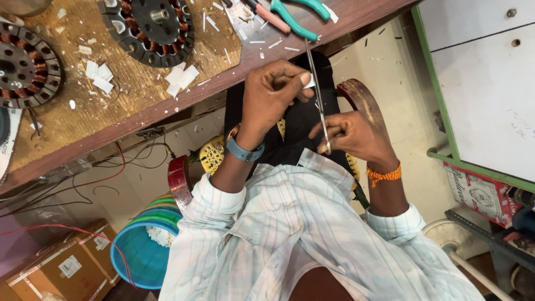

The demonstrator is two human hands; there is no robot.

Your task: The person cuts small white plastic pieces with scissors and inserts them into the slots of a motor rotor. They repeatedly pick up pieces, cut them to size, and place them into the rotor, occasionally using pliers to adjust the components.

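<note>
My left hand (273,92), with a blue watch on its wrist, pinches a small white slip of paper (306,81) just below the edge of the wooden bench (139,95). My right hand (354,134), which wears an orange thread at the wrist, grips the handles of a pair of thin steel scissors (315,78). The blades point up and away from me and meet the slip at my left fingertips. Both hands are held over my lap, in front of a dark cloth.
On the bench lie two round motor stators with copper windings (153,25) (25,64), teal-handled pliers (295,17) and scattered white paper scraps (181,78). Under the bench are a blue bucket (142,253), a cardboard box (61,267) and loose wires. A green-framed white panel (485,83) stands at right.
</note>
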